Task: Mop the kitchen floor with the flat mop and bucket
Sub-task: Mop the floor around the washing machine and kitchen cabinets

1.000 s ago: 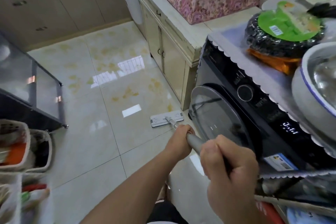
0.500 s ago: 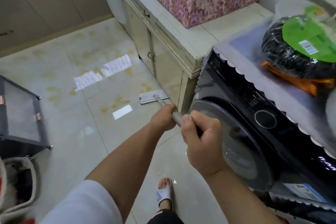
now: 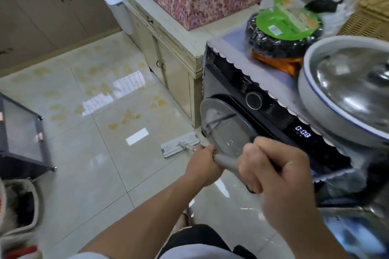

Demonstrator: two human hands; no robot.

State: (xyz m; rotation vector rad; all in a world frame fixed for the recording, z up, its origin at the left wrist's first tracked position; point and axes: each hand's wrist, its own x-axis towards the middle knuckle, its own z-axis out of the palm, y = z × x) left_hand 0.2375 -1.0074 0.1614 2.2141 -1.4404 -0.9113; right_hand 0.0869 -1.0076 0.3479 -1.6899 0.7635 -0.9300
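The white flat mop head (image 3: 180, 146) lies on the glossy tiled floor (image 3: 101, 166), close to the corner where the cream cabinet meets the washing machine. Its grey handle (image 3: 226, 162) runs back toward me. My left hand (image 3: 203, 165) grips the handle lower down, fingers wrapped round it. My right hand (image 3: 277, 183) grips the handle's upper end, nearer the camera. No bucket is in view.
A dark front-loading washing machine (image 3: 252, 115) stands at right, with a pot, wrapped packages and a basket on top. A cream cabinet (image 3: 168, 57) carries a floral-covered box; a white bin (image 3: 121, 11) hangs from it. A glass-topped stand (image 3: 23, 132) and baskets sit left.
The mop head went forward along the cabinet, then came back toward the washing machine's front corner. Both hands stayed on the handle; the view swung back right.
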